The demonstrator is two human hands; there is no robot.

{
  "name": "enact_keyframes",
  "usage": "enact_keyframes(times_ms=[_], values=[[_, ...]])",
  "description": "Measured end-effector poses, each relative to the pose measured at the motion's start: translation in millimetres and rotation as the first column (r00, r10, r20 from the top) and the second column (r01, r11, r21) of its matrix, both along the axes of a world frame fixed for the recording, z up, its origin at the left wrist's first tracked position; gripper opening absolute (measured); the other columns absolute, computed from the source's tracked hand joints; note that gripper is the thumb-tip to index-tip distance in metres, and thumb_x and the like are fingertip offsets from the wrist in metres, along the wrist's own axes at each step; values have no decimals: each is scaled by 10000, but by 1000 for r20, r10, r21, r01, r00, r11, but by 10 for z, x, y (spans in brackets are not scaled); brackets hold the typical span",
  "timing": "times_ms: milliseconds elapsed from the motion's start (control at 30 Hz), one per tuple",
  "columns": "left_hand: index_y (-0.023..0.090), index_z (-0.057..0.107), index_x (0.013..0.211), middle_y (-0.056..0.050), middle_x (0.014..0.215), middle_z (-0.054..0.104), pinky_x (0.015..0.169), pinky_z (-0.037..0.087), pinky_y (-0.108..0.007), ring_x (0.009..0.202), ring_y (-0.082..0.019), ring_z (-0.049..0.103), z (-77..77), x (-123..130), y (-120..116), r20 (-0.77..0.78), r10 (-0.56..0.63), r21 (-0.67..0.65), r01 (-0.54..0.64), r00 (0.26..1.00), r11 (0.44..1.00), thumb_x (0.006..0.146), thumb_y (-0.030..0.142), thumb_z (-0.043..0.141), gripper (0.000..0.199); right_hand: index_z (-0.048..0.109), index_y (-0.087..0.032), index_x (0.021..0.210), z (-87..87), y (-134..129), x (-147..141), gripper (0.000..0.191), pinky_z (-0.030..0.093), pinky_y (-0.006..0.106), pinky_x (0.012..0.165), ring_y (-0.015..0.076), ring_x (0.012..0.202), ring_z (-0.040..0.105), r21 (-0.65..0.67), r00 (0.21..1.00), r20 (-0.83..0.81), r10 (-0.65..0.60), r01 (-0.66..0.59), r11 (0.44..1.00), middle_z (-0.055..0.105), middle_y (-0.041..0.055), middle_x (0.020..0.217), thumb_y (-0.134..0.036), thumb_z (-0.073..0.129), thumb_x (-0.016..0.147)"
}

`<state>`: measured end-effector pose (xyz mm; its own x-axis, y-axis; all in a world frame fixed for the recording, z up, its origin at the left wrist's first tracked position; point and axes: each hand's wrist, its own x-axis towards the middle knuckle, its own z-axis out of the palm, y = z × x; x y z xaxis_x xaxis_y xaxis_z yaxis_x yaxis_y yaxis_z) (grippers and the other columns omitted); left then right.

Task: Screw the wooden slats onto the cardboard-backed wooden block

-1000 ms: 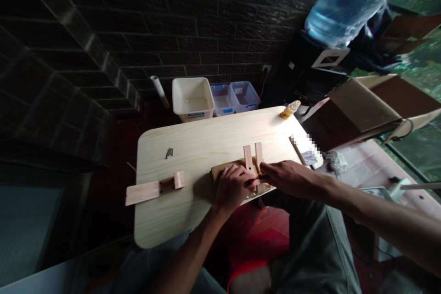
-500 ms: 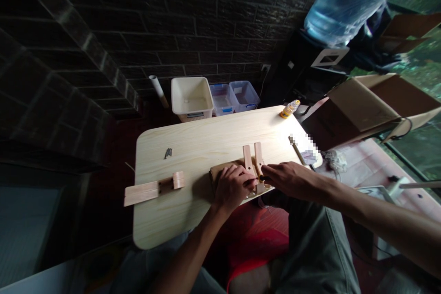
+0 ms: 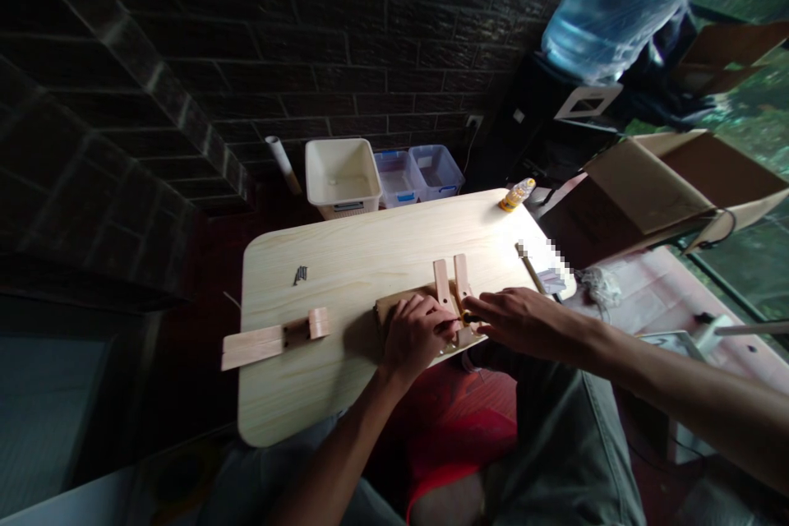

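My right hand (image 3: 502,314) is closed on a small screwdriver (image 3: 469,317) with a yellow and black handle, its shaft pointing left. My left hand (image 3: 419,330) is closed at the shaft's tip; what its fingers pinch is too small to make out. Under the hands lies a brown block (image 3: 388,308) at the table's near edge. Two light wooden strips (image 3: 440,278) with dark holes stick out beyond it. On the left of the table (image 3: 363,255), more wooden pieces (image 3: 256,345) overhang the edge, and dark screws (image 3: 301,274) lie in a small pile.
A clear bottle with yellow parts (image 3: 516,195) stands at the far right corner, near a blurred flat item with a dark bar (image 3: 530,267). Behind the table are a white bin (image 3: 343,173) and two bluish bins. An open cardboard box (image 3: 653,189) sits to the right.
The fingers of my right hand have shifted and loosened slightly around the screwdriver handle. My left hand keeps its place.
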<state>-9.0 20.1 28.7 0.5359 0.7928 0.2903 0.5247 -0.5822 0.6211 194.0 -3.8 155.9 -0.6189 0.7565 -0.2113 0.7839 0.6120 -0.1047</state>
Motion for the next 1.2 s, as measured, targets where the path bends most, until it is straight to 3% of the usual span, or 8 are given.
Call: enact_keyframes(times_ms=[133, 267, 633, 1033, 1200], values=[[284, 748, 919, -18, 926, 688, 832, 380, -372, 906, -195, 562, 13, -6, -2, 12, -8, -1, 8, 1000, 1000, 895, 280, 675, 77, 575, -161, 1157, -22, 40, 12, 195, 338, 264, 580, 117, 675, 578, -12, 998, -14, 56, -56, 998, 650, 57, 897, -189, 434, 1025], [291, 751, 921, -20, 932, 687, 833, 383, -372, 914, -200, 561, 6, -1, -4, 2, -5, -14, 5, 1000, 1000, 885, 268, 680, 82, 585, -152, 1059, -52, 57, -1, 201, 315, 271, 559, 112, 650, 564, -56, 1000, -24, 10, -11, 998, 653, 60, 883, -221, 396, 1050], [295, 749, 903, -19, 930, 685, 817, 383, -367, 914, -202, 561, 18, 7, -6, -20, 4, -11, -4, 1000, 1000, 881, 284, 685, 68, 531, -152, 1103, 6, 52, -60, 135, 291, 272, 533, 112, 634, 603, -128, 997, -42, -65, 59, 990, 693, 54, 891, -229, 453, 1025], [280, 741, 893, -25, 928, 677, 816, 388, -367, 908, -203, 562, 56, 2, -4, -34, 0, -25, -1, 999, 1000, 883, 292, 686, 58, 519, -118, 1133, -4, 83, -113, 161, 268, 289, 506, 133, 582, 574, -61, 1000, 27, -11, 13, 998, 657, 47, 778, -197, 466, 1003], [285, 742, 899, -18, 930, 678, 813, 385, -367, 905, -201, 559, 49, 8, -9, -30, 8, -20, -9, 1000, 1000, 869, 266, 699, 56, 543, -123, 1122, 19, 63, -144, 156, 255, 287, 495, 132, 568, 562, -66, 997, 37, -70, 73, 995, 653, 38, 749, -181, 493, 986]])
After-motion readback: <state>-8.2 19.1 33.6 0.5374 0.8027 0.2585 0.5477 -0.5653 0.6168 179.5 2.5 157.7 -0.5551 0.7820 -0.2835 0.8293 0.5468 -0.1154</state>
